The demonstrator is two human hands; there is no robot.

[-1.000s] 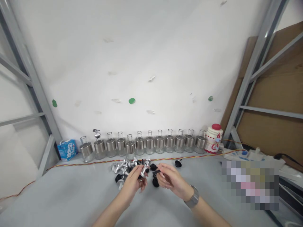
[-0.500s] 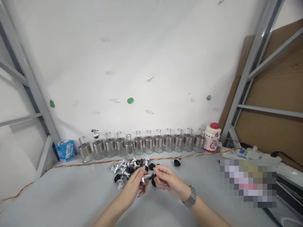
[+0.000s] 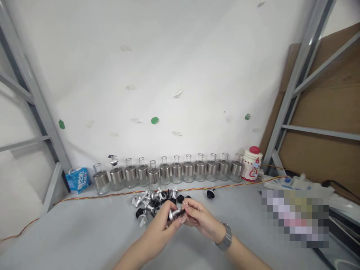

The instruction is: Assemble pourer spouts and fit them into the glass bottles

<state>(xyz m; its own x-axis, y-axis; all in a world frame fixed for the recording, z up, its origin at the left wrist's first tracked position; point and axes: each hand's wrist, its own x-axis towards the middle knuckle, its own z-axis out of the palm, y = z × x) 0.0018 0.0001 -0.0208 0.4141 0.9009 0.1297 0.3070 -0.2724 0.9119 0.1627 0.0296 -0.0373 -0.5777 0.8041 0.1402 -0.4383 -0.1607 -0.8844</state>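
Note:
Between my hands is a silver and black pour spout [image 3: 174, 214], lying roughly sideways above the table. My left hand [image 3: 163, 225] is closed around its silver end, with the thumb stretched along it. The fingers of my right hand [image 3: 198, 217] pinch its black end; a watch is on that wrist. Just behind my hands lies a pile of similar silver and black pour spouts [image 3: 146, 200], partly hidden by my left hand. Another pour spout [image 3: 210, 193] lies apart to the right of the pile.
Several glass bottles [image 3: 177, 169] with metal bands stand in a row along the wall; the second from the left bears a pour spout [image 3: 113, 160]. A twisted cable [image 3: 197, 188] runs before them. A blue carton [image 3: 78, 180] stands left, a red-lidded jar [image 3: 252, 165] right.
My left thumb has moved down and right along the spout, reaching toward my right fingers. My hands stay close together at nearly the same place.

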